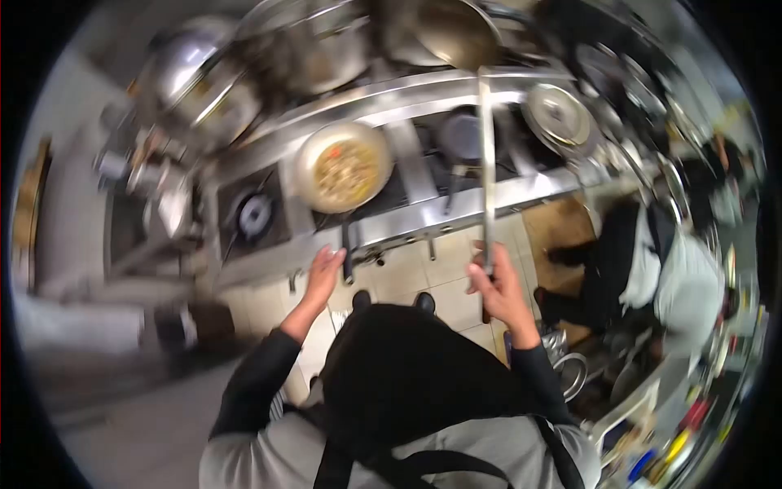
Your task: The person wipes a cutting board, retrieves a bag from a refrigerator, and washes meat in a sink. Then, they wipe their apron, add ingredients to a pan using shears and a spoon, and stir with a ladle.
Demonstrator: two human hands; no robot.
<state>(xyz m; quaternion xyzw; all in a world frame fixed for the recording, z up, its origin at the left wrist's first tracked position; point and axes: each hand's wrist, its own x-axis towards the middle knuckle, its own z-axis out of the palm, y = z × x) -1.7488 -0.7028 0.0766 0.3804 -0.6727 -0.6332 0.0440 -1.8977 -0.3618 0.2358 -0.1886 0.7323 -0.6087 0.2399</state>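
My right hand [499, 285] is closed round the dark handle of a long, straight metal utensil [487, 163]. Its pale shaft reaches away from me across the stove, and the far end overlaps a round metal bowl or pan [464, 37] at the back; I cannot tell what kind of utensil it is. Just left of the black handle [348, 253] of a frying pan, my left hand [323, 273] is open, fingertips close beside that handle. The light-coloured frying pan [305, 159] sits on a burner with chopped, brownish-yellow food [346, 171] in it.
A small dark pan [463, 134] and a lidded pot [560, 114] occupy burners to the right. Large steel pots [326, 57] line the back. The stove's front edge [407, 224] runs before me. Another person [684, 277] is bent over at my right, near metal bowls [570, 375].
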